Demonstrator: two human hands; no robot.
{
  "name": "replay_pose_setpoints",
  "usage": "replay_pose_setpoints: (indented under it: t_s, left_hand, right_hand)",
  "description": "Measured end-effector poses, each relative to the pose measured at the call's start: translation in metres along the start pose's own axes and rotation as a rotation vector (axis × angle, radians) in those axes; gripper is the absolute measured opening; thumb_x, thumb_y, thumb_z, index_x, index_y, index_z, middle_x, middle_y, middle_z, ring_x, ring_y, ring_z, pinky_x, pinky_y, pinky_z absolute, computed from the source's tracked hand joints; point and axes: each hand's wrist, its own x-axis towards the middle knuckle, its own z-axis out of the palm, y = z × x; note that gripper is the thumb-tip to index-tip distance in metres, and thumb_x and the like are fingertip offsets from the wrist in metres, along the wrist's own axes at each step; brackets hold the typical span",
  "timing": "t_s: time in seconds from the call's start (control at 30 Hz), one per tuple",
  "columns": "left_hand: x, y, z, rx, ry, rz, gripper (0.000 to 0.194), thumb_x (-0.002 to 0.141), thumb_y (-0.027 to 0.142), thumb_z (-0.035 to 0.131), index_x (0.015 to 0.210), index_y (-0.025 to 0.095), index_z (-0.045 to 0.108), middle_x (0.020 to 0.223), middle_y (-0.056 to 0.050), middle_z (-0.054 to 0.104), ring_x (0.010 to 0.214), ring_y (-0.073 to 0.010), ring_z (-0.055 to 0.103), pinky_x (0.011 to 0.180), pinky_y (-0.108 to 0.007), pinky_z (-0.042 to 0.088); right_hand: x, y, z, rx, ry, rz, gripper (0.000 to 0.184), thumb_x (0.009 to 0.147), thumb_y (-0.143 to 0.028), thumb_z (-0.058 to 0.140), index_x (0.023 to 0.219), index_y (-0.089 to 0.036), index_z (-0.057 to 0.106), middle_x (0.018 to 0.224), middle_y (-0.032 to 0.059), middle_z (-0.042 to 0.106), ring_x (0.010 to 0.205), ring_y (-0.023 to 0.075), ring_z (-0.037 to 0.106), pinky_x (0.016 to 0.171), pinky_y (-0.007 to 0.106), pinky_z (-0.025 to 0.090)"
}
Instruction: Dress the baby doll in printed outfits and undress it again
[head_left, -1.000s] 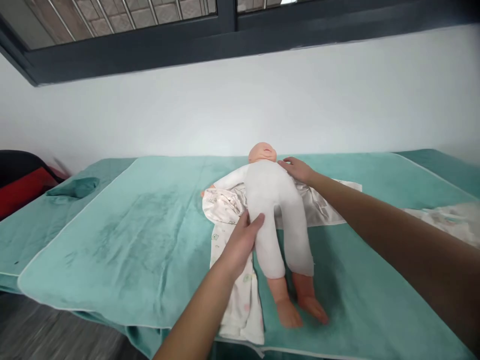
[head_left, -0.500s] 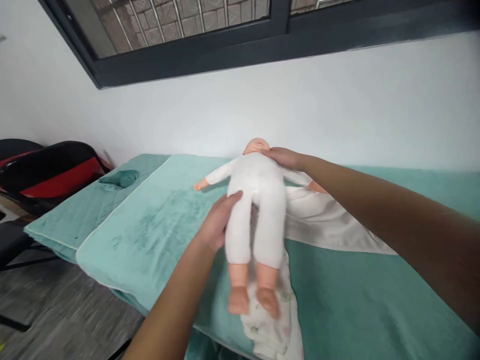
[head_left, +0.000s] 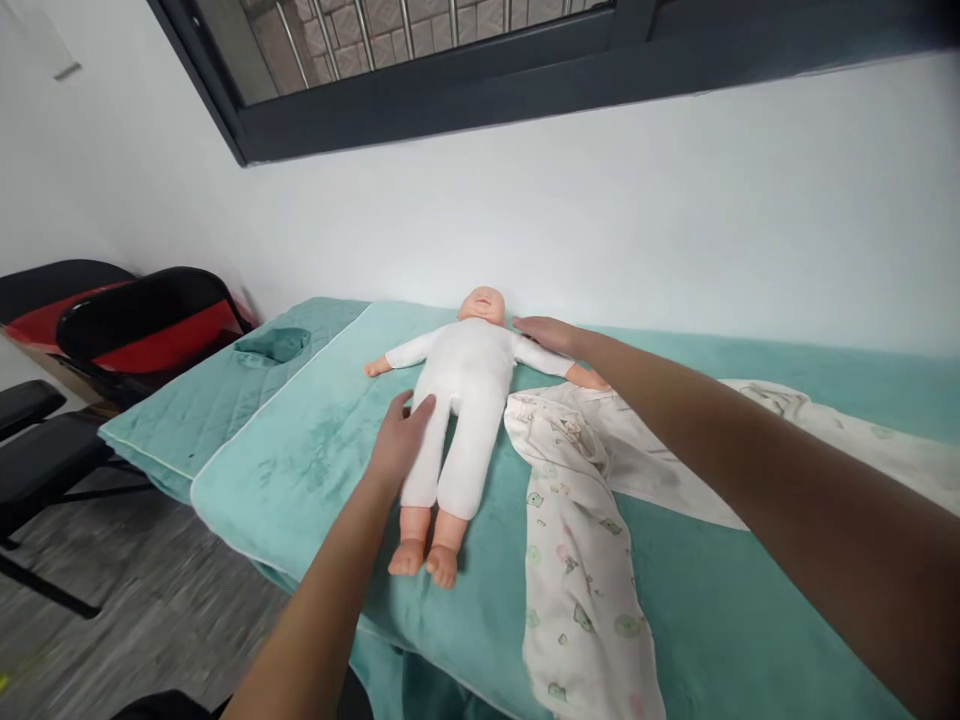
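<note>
A baby doll in a white fabric body lies on its back on a green padded bed cover, arms spread, head toward the wall. My left hand is beside its hip, thumb touching the thigh and fingers apart. Stretched out open, my right hand is by the doll's shoulder and upper arm, holding nothing. To the doll's right lies a crumpled white baby garment with small animal prints. A plain white cloth extends from it beneath my right forearm.
Behind the bed rises a white wall with a dark-framed window above. Black folding chairs with red parts stand at the left. The bed's face hole is at its left end.
The doll has moved left, off the printed garment, and now lies flat on the cover. My right hand has come away from its neck, and my left hand has loosened at the thigh.
</note>
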Motion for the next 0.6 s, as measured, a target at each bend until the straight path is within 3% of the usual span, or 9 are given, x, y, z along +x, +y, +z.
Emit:
replay_pose_setpoints:
  t_s: [0.07,0.13,0.2,0.27,0.3,0.37,0.47,0.53,0.6]
  left_hand:
    - [-0.011,0.003,0.000,0.380,0.145,0.278,0.053,0.086,0.035,0.059,0.135,0.017,0.051,0.135,-0.020,0.056,0.124,-0.0369,0.054,0.103,-0.055,0.043]
    - [-0.030,0.009,0.003,0.655,0.116,0.571,0.051,0.087,0.019,0.051,0.138,0.019,0.050,0.143,-0.019,0.049,0.134,-0.0368,0.045,0.108,-0.056,0.039]
    - [-0.056,0.012,0.012,0.848,-0.126,0.825,0.056,0.083,0.007,0.046,0.136,0.023,0.053,0.145,-0.015,0.049,0.140,-0.0346,0.040,0.111,-0.054,0.037]
    - [-0.083,0.011,0.028,0.970,-0.395,1.014,0.062,0.081,0.002,0.046,0.139,0.026,0.051,0.150,-0.012,0.046,0.145,-0.0335,0.033,0.115,-0.056,0.032]
    - [-0.095,0.009,0.039,1.013,-0.473,1.079,0.067,0.082,0.001,0.046,0.143,0.028,0.046,0.154,-0.010,0.042,0.147,-0.0333,0.029,0.116,-0.058,0.030]
    - [-0.112,0.005,0.064,1.053,-0.500,1.150,0.076,0.083,0.002,0.048,0.152,0.031,0.032,0.161,-0.009,0.031,0.150,-0.0334,0.023,0.116,-0.062,0.026]
    - [-0.124,0.005,0.099,1.005,-0.406,1.157,0.086,0.081,0.008,0.056,0.156,0.029,0.020,0.165,-0.011,0.021,0.152,-0.0350,0.017,0.117,-0.064,0.022]
    - [-0.129,0.011,0.116,0.935,-0.335,1.138,0.087,0.080,0.010,0.060,0.156,0.024,0.022,0.165,-0.015,0.019,0.152,-0.0351,0.015,0.118,-0.063,0.021]
    - [-0.134,0.018,0.125,0.863,-0.337,1.144,0.080,0.078,0.008,0.059,0.152,0.023,0.032,0.163,-0.015,0.026,0.151,-0.0343,0.019,0.119,-0.062,0.020]
  right_hand:
    - [-0.022,0.031,-0.017,-0.182,0.055,0.179,0.071,0.092,-0.074,0.026,0.090,-0.018,0.069,0.098,0.0143,0.073,0.085,0.0263,0.066,0.082,0.038,0.048]
    - [-0.054,0.059,-0.038,-0.310,0.099,0.279,0.064,0.091,-0.071,0.034,0.076,-0.019,0.066,0.089,0.0163,0.072,0.088,0.0296,0.065,0.082,0.039,0.045]
    - [-0.093,0.078,-0.056,-0.412,0.124,0.347,0.055,0.089,-0.068,0.042,0.074,-0.020,0.066,0.091,0.0173,0.072,0.094,0.0332,0.064,0.082,0.041,0.043]
    - [-0.130,0.085,-0.068,-0.562,0.077,0.388,0.051,0.089,-0.065,0.043,0.084,-0.021,0.068,0.099,0.0161,0.072,0.096,0.0336,0.063,0.079,0.040,0.042]
    - [-0.148,0.084,-0.070,-0.648,0.032,0.384,0.049,0.091,-0.062,0.042,0.091,-0.021,0.068,0.103,0.0153,0.072,0.096,0.0331,0.064,0.076,0.039,0.043]
    - [-0.180,0.073,-0.065,-0.786,-0.052,0.344,0.044,0.094,-0.054,0.040,0.102,-0.020,0.066,0.107,0.0136,0.071,0.096,0.0309,0.064,0.073,0.036,0.042]
    - [-0.227,0.034,-0.038,-0.840,-0.063,0.236,0.034,0.099,-0.043,0.038,0.102,-0.021,0.064,0.104,0.0095,0.071,0.093,0.0251,0.064,0.071,0.031,0.040]
    - [-0.264,-0.002,-0.013,-0.893,-0.047,0.016,0.031,0.101,-0.035,0.036,0.096,-0.021,0.063,0.094,0.0077,0.070,0.083,0.0218,0.064,0.065,0.030,0.038]
    - [-0.306,-0.037,0.010,-0.920,-0.072,-0.225,0.025,0.100,-0.026,0.038,0.093,-0.021,0.062,0.090,0.0062,0.068,0.080,0.0206,0.063,0.061,0.030,0.036]
